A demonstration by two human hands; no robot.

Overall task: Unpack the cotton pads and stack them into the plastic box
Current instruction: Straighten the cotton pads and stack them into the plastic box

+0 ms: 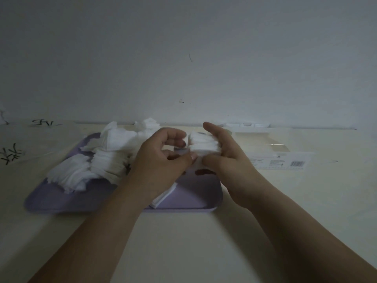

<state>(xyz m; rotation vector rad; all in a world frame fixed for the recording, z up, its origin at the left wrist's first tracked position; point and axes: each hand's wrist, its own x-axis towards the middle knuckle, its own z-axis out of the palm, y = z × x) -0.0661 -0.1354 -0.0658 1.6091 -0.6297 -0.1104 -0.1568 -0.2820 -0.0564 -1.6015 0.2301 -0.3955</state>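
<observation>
A loose heap of white square cotton pads [106,158] covers the left and back of a lilac tray [195,193]. Above the tray's right part my right hand [226,158] holds a small stack of cotton pads [204,144] between thumb and fingers. My left hand [163,158] is beside it with curled fingers, its thumb touching the stack's near edge. A few flat pads [163,198] lie on the tray under my left wrist. The clear plastic box [265,137] lies behind my right hand at the table's back; its shape is hard to make out.
An empty clear wrapper with a barcode label [285,162] lies on the cream table right of the tray. A clear plastic sheet with black markings [14,154] lies at the far left. A grey wall rises directly behind the table.
</observation>
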